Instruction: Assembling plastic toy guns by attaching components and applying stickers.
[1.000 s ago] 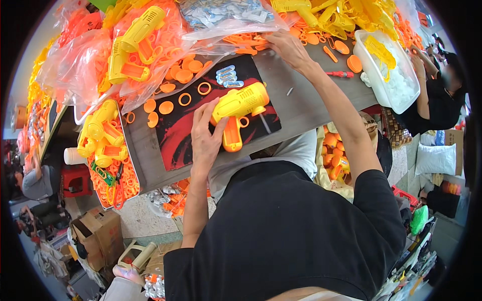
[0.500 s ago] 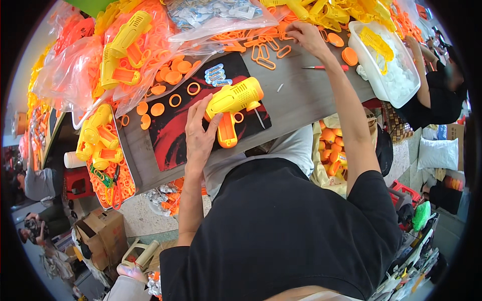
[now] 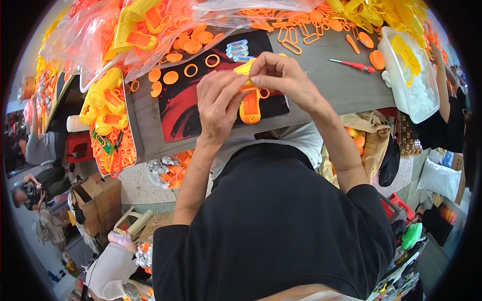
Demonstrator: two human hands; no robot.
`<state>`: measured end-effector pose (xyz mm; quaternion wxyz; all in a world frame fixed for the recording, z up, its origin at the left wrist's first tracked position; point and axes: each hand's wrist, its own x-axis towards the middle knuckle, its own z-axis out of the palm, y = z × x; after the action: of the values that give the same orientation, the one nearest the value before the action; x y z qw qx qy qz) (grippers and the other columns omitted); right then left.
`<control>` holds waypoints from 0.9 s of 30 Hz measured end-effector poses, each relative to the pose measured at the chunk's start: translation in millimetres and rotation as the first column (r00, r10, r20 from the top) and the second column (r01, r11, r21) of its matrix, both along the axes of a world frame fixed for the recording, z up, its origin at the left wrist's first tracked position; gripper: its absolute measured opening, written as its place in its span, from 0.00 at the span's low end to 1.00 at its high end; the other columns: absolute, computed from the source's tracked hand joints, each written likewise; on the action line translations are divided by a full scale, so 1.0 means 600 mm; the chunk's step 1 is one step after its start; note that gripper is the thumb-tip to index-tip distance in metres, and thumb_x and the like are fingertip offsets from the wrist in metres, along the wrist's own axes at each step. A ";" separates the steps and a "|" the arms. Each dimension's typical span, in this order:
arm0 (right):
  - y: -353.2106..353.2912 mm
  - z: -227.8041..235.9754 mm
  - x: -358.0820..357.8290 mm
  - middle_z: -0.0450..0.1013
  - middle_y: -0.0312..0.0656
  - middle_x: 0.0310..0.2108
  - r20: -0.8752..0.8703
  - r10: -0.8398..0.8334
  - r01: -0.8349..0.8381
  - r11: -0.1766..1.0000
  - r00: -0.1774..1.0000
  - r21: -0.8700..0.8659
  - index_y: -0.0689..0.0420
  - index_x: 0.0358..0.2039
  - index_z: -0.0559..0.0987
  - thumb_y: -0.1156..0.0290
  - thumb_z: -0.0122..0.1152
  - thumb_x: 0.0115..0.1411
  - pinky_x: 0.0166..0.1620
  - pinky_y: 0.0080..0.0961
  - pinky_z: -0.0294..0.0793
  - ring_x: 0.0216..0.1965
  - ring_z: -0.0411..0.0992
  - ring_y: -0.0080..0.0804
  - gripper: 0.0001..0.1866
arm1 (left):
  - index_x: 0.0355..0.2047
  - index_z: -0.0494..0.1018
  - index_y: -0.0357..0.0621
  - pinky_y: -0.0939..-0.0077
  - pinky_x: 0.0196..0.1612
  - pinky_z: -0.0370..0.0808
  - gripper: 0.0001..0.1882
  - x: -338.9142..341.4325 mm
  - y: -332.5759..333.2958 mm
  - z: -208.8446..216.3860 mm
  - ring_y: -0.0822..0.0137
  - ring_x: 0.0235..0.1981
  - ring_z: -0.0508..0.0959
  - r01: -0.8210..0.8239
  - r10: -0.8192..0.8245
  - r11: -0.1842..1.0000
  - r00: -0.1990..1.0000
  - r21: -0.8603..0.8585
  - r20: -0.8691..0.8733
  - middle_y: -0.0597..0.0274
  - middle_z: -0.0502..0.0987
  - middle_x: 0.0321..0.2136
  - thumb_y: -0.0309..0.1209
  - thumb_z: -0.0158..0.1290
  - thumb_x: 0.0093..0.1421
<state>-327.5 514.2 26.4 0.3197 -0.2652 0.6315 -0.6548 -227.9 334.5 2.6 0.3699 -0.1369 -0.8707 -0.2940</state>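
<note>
A yellow toy gun (image 3: 244, 68) with an orange grip (image 3: 249, 109) lies on the black and red mat (image 3: 173, 118), largely covered by my hands. My left hand (image 3: 217, 105) is closed, its fingertips pinched together over the gun's body. From the right, my right hand (image 3: 285, 80) reaches in, thumb and forefinger pinched, and the two sets of fingertips meet. Whatever small piece they hold is hidden by the fingers. Blue and white stickers (image 3: 237, 49) lie just beyond the hands.
Orange rings (image 3: 191, 70) and orange discs (image 3: 170, 78) lie to the left. A red screwdriver (image 3: 351, 65) rests on the table at right, before a white tub (image 3: 414, 103). A tray (image 3: 131, 143) of orange parts and yellow toy guns (image 3: 103, 100) stands at the left.
My right hand has come back from the orange pieces at the far side to the toy gun. My left hand has let go of the gun's body and pinches above it.
</note>
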 end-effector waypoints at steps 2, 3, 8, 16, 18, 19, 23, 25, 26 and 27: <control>-0.007 0.011 0.020 0.74 0.31 0.30 0.037 0.026 -0.027 0.999 0.999 0.022 0.59 0.38 0.76 0.70 0.60 0.64 0.35 0.16 0.68 0.31 0.69 0.15 0.07 | 0.37 0.79 0.43 0.64 0.50 0.69 0.10 0.012 -0.012 -0.004 0.61 0.41 0.76 -0.032 0.032 0.999 0.999 -0.001 0.026 0.62 0.78 0.34 0.29 0.63 0.54; -0.011 0.014 0.030 0.74 0.32 0.30 -0.167 -0.048 0.062 0.995 0.985 0.082 0.60 0.38 0.75 0.70 0.60 0.64 0.35 0.18 0.69 0.31 0.69 0.17 0.07 | 0.34 0.79 0.43 0.65 0.48 0.69 0.07 0.018 -0.016 -0.006 0.62 0.38 0.76 -0.056 0.056 0.998 0.997 0.000 0.053 0.63 0.78 0.30 0.29 0.63 0.54; -0.017 0.015 0.054 0.74 0.35 0.29 -0.745 -0.079 0.148 0.989 0.662 0.026 0.62 0.36 0.76 0.74 0.60 0.63 0.37 0.25 0.73 0.32 0.71 0.22 0.05 | 0.37 0.77 0.40 0.65 0.48 0.69 0.11 0.033 -0.009 -0.008 0.60 0.39 0.75 -0.042 -0.133 0.922 0.899 0.384 0.417 0.59 0.77 0.32 0.32 0.62 0.57; -0.039 -0.034 -0.014 0.74 0.37 0.26 -0.746 -0.100 0.242 0.967 0.658 0.084 0.59 0.33 0.79 0.70 0.63 0.59 0.35 0.25 0.67 0.28 0.66 0.28 0.07 | 0.55 0.70 0.41 0.58 0.58 0.66 0.31 0.006 -0.030 -0.039 0.51 0.52 0.73 -0.038 -0.074 0.973 0.882 0.228 0.465 0.52 0.75 0.48 0.35 0.66 0.51; -0.040 -0.037 -0.009 0.73 0.37 0.25 -0.727 -0.087 0.262 0.956 0.681 0.130 0.59 0.33 0.79 0.69 0.63 0.59 0.37 0.26 0.66 0.29 0.66 0.29 0.06 | 0.55 0.70 0.41 0.59 0.58 0.66 0.31 0.010 -0.027 -0.036 0.52 0.52 0.73 -0.054 -0.096 0.958 0.864 0.280 0.494 0.52 0.75 0.48 0.35 0.65 0.51; -0.043 -0.037 -0.004 0.72 0.37 0.24 -0.708 -0.072 0.268 0.948 0.703 0.170 0.58 0.33 0.79 0.69 0.63 0.59 0.38 0.27 0.65 0.29 0.65 0.29 0.06 | 0.55 0.70 0.41 0.59 0.57 0.67 0.30 0.015 -0.029 -0.035 0.52 0.51 0.74 -0.081 -0.108 0.942 0.846 0.326 0.522 0.52 0.75 0.48 0.35 0.65 0.52; -0.044 -0.034 0.000 0.70 0.36 0.23 -0.696 -0.017 0.241 0.944 0.718 0.225 0.57 0.32 0.78 0.69 0.63 0.59 0.46 0.28 0.62 0.30 0.65 0.29 0.06 | 0.54 0.71 0.41 0.62 0.55 0.69 0.28 0.018 -0.032 -0.036 0.52 0.50 0.75 -0.067 -0.137 0.926 0.857 0.371 0.497 0.52 0.76 0.47 0.35 0.64 0.54; -0.045 -0.037 0.002 0.71 0.35 0.24 -0.707 -0.012 0.255 0.937 0.707 0.240 0.57 0.31 0.78 0.69 0.62 0.59 0.46 0.29 0.61 0.30 0.65 0.29 0.05 | 0.53 0.72 0.40 0.63 0.53 0.70 0.26 0.011 -0.032 -0.044 0.52 0.47 0.76 -0.129 -0.139 0.889 0.838 0.439 0.528 0.51 0.77 0.44 0.37 0.63 0.56; -0.045 -0.038 0.003 0.71 0.35 0.25 -0.718 -0.008 0.272 0.928 0.696 0.254 0.57 0.31 0.78 0.70 0.62 0.59 0.46 0.29 0.61 0.31 0.66 0.30 0.05 | 0.53 0.72 0.40 0.63 0.53 0.70 0.26 0.007 -0.029 -0.044 0.52 0.47 0.76 -0.125 -0.143 0.888 0.839 0.442 0.525 0.51 0.77 0.44 0.37 0.63 0.56; -0.046 -0.038 0.008 0.71 0.35 0.25 -0.721 -0.008 0.276 0.927 0.693 0.255 0.57 0.31 0.78 0.70 0.62 0.59 0.46 0.29 0.61 0.31 0.66 0.30 0.05 | 0.52 0.73 0.40 0.64 0.51 0.71 0.24 0.003 -0.026 -0.041 0.54 0.45 0.77 -0.145 -0.146 0.880 0.824 0.453 0.548 0.51 0.78 0.42 0.36 0.62 0.57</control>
<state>-322.5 486.3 3.7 0.0412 -0.3852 0.8283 -0.4047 -226.2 319.2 -22.3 0.1164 0.0512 -0.8412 -0.5255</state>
